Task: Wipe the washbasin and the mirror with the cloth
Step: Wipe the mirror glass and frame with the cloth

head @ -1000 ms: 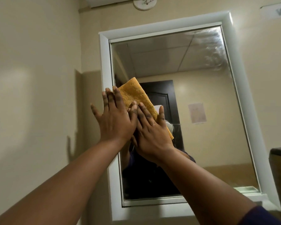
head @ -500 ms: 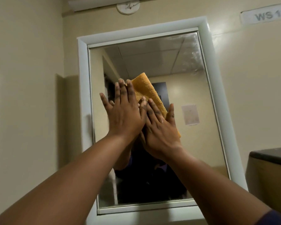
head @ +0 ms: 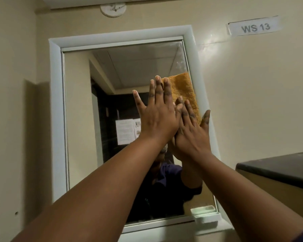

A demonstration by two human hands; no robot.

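On the cream wall [head: 252, 102] ahead hangs the mirror [head: 80, 119], its pale frame [head: 57, 119] tilting toward one o'clock. At four o'clock a dark-topped counter [head: 276, 170] juts in from the edge. Both bare forearms reach up from six o'clock. At the middle of the view, the left hand [head: 157, 116] lies flat with fingers straight and spread, pressing the cloth [head: 184, 91] against the glass; the right hand [head: 191, 131] lies flat just beside it at its three o'clock, fingers straight, thumb out, also pressing the cloth. The orange cloth sits along the mirror's right edge, showing above the fingertips at twelve o'clock. At one o'clock a sign [head: 254, 27] reads "WS 13". A small soap dish [head: 206, 218] sits at the mirror's five o'clock corner.
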